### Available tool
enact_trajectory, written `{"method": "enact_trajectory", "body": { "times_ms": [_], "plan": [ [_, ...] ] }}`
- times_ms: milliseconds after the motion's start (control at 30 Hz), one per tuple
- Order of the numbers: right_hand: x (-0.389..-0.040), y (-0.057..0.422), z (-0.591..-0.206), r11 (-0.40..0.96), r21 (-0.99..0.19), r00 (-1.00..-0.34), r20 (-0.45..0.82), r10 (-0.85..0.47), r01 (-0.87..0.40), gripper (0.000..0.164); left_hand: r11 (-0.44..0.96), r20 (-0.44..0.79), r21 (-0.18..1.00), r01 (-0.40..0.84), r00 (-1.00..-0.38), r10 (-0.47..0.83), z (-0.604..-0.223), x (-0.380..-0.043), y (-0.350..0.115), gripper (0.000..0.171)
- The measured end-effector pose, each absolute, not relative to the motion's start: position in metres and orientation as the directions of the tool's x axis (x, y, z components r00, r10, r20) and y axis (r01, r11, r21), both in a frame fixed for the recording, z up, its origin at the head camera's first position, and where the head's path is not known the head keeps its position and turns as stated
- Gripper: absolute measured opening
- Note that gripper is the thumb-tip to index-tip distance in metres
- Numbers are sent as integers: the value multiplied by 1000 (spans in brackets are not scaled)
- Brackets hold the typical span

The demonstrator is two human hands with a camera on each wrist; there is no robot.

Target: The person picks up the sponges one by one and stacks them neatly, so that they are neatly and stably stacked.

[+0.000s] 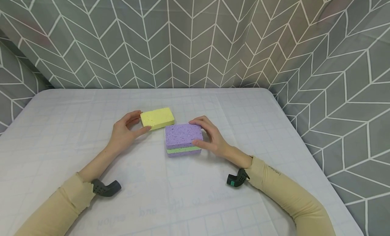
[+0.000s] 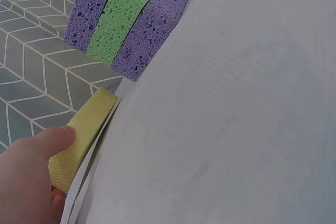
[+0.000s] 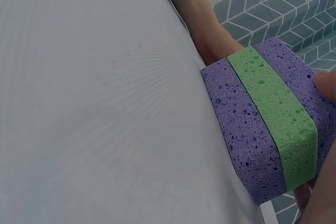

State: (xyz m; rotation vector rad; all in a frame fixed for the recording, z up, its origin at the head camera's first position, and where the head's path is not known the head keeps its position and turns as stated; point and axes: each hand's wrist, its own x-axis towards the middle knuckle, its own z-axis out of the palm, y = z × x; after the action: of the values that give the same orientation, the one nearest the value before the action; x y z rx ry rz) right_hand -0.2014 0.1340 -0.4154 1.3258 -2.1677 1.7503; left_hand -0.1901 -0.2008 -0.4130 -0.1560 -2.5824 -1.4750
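A yellow sponge (image 1: 157,117) lies flat on the white table, its left end pinched between the thumb and fingers of my left hand (image 1: 122,134). Just right of it and nearer to me stands a stack of three sponges: an upper purple sponge (image 1: 181,134), a green sponge (image 1: 182,150) and a lower purple sponge (image 1: 184,155). My right hand (image 1: 217,140) grips the upper purple sponge at its right end, thumb in front and fingers behind. The left wrist view shows my left thumb on the side of the yellow sponge (image 2: 86,129). Pores cover the stacked green sponge (image 3: 273,108) in the right wrist view.
A white cloth with faint grid lines covers the table (image 1: 146,182). Grey curtains (image 1: 179,40) with white chevron lines hang behind and at both sides. Dark wrist devices (image 1: 106,188) sit at both beige sleeves (image 1: 283,185).
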Motion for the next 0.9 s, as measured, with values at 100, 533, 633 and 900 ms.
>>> {"method": "enact_trajectory", "body": {
  "times_ms": [100, 533, 633, 900],
  "plan": [
    [-201, 134, -415, -12, -772, -629, 527, -572, -636, 64, 502, 195, 848, 173, -981, 9, -413, -190, -201, 73],
    [-201, 134, -414, -20, -769, -624, 533, -571, -639, 64, 517, 221, 834, 192, -975, 6, -414, -190, -201, 72],
    [-201, 134, -414, -16, -768, -625, 532, -571, -640, 64, 514, 227, 835, 197, -974, 5, -414, -190, -201, 72],
    [-202, 134, -415, -16, -761, -620, 541, -568, -649, 65, 494, 222, 848, 191, -975, -4, -412, -190, -200, 71]
  ]
}}
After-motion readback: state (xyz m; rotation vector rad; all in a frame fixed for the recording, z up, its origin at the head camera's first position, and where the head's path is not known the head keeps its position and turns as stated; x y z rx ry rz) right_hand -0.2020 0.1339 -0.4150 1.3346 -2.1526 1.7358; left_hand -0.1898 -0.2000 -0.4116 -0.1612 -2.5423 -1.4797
